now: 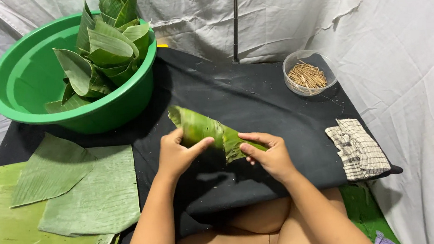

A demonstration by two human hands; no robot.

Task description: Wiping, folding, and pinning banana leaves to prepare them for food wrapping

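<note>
From my feed I see two bare forearms coming up from the bottom edge, with no sleeves, cuffs or gloves on either. The left hand and the right hand carry no rings, and neither wrist shows a watch, band or bracelet. The fingernails are short and unpainted as far as I can tell. Below the forearms, bare knees show, uncovered by any cloth. I can make out no marks or tattoos.

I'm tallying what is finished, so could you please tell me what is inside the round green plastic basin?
The round green plastic basin holds folded green banana-leaf cones, piled against its right side. Whatever lies beneath them is covered.
</note>
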